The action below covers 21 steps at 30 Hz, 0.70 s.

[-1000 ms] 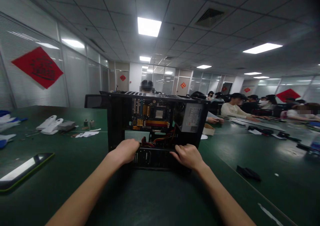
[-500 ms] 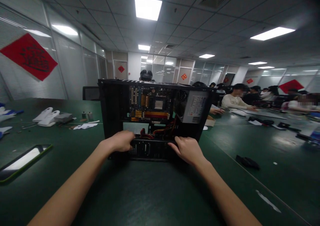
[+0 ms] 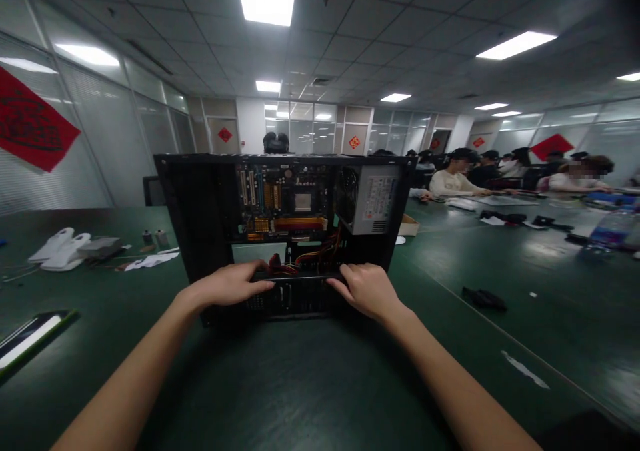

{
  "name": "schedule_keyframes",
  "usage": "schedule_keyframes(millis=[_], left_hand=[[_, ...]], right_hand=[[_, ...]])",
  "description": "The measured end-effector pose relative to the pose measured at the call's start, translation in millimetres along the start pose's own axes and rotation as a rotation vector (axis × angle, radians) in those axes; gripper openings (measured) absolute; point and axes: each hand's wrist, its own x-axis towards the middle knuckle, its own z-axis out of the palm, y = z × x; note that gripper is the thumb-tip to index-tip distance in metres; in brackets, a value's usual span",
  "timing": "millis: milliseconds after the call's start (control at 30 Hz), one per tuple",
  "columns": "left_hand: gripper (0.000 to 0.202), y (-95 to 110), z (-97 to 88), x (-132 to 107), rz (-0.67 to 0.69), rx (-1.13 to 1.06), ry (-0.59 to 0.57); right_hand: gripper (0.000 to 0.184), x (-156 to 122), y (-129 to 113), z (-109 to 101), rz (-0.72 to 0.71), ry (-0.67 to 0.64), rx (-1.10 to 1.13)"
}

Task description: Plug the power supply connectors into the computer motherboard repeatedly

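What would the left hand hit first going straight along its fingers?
Probably the red cable end, just beyond the left hand inside the open computer case; their depth gap is unclear.

From the wearer's head, the one camera looks forward and slightly down across the glossy dark-green table (image 3: 280, 371), facing the open side of the nearby black, box-shaped computer case (image 3: 193, 211); its wide view reaches the gray tiled ceiling (image 3: 200, 38) above and bare forearms (image 3: 145, 364) below.

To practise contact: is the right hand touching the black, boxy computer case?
Touching: the head view shows the right hand clasping an edge of the case.
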Motion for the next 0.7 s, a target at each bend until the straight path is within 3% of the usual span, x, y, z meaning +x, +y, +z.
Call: schedule_keyframes(millis=[200,267,367,500,600,700], left_hand=[[0.058,8,4.4,19,0.150,-0.219,0.070],[0.051,8,8.2,28,0.095,-0.211,0.106],[0.049,6,14.1,39,-0.090,-0.175,0.167],[0.055,-2,24.2,51,-0.277,-0.080,0.232],[0.051,-10,29.9,54,-0.270,-0.035,0.274],[0.043,-4,19.1,46,-0.199,-0.034,0.346]], right_hand=[[0.046,1,-8,-4,0.043,-0.002,0.105],[0.038,10,-16,-10,0.034,0.033,0.231],[0.027,36,-32,-21,-0.060,0.054,0.416],[0.027,78,-55,-26,-0.109,-0.120,0.510],[0.027,97,-65,-18,-0.092,-0.279,0.561],[0.027,104,-67,-9,-0.092,-0.352,0.639]])
